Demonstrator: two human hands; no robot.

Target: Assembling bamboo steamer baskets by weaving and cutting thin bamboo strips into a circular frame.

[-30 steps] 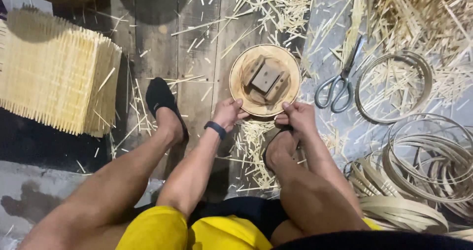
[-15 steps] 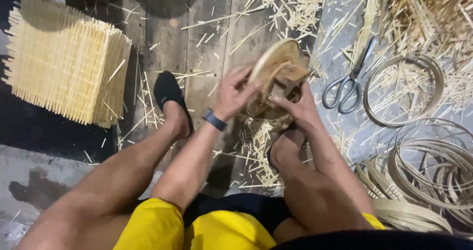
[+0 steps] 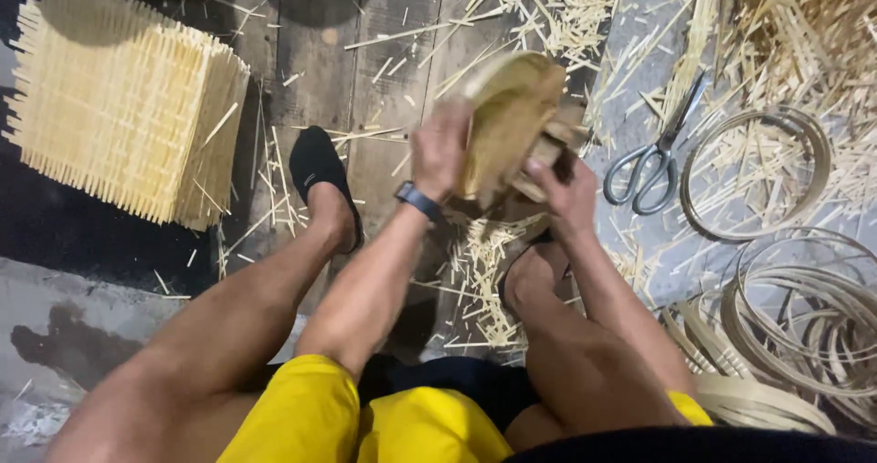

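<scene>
Both hands grip a round, pale woven bamboo disc [image 3: 508,121], tilted on edge above the dark wooden plank floor [image 3: 320,79]. The left hand [image 3: 441,148] clasps its near rim; the right hand [image 3: 566,194] holds what looks like a small wooden block [image 3: 559,143] behind it, blurred. Grey metal scissors [image 3: 650,166] lie just to the right among the thin bamboo hoops [image 3: 758,175].

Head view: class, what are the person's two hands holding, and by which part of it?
A round wooden disc, tilted on edge: the left hand grips its left rim, the right hand its lower right side by the blocks.
</scene>
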